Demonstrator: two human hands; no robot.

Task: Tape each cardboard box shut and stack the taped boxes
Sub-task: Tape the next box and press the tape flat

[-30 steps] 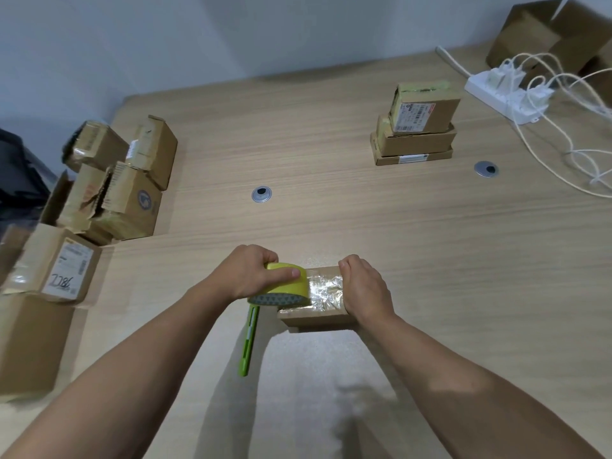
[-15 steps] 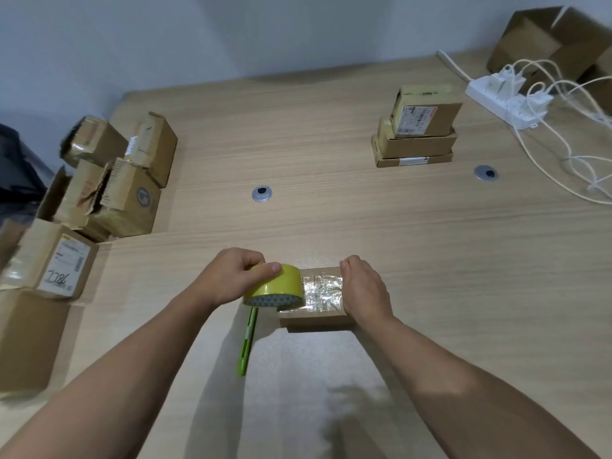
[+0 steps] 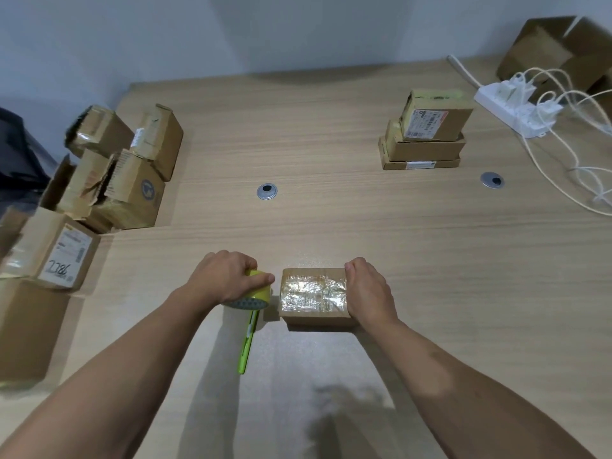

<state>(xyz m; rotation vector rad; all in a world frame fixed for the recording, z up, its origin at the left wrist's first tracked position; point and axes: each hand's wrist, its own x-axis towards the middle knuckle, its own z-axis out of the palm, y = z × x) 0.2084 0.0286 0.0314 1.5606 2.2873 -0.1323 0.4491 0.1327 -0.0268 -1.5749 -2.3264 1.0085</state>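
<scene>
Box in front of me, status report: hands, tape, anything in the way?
Left hand grips the tape roll, beside the box. Right hand holds the box's right end, top taped. Green cutter lies by the roll.

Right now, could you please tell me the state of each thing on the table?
Front box, closed, top covered in shiny tape.
Tape roll, gripped by left hand beside that box.
Right hand, holding the box's right end.
Green knife, lying flat, blade not discernible.
Far stack, three boxes high, top one taped.
Left pile, unstacked, some flaps torn open.
</scene>
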